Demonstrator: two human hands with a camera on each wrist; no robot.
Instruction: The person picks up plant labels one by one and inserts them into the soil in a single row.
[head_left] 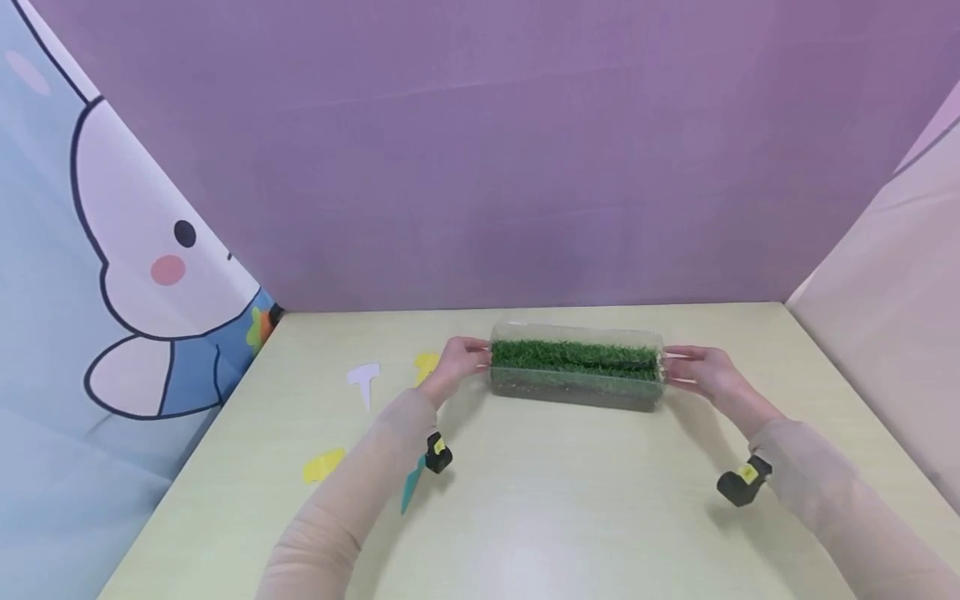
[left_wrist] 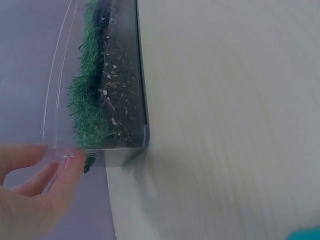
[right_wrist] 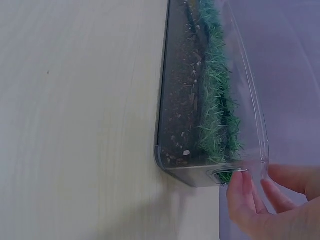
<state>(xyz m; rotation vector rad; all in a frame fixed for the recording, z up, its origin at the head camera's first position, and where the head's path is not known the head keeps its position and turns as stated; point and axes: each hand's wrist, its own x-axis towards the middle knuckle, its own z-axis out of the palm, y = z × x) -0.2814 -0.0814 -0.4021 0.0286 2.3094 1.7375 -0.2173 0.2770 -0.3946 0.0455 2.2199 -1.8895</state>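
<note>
A long clear plastic planter (head_left: 577,396) lies crosswise toward the back of the table, with dark soil (left_wrist: 120,90) in its lower part and green grass (head_left: 558,356) on top. At its left end, my left hand (head_left: 456,364) pinches the upper rim between thumb and fingers. My right hand (head_left: 708,373) grips the opposite end the same way, its fingertips (right_wrist: 240,192) beside an oval opening in the end wall. Grass pokes through that opening in the right wrist view.
Left of the planter lie a white T-shaped plant label (head_left: 364,375), a yellow label (head_left: 426,363) behind my left hand, and another yellow label (head_left: 324,465) nearer. A teal label (head_left: 412,485) is partly hidden by my left forearm. A purple backdrop (head_left: 480,167) rises behind the table.
</note>
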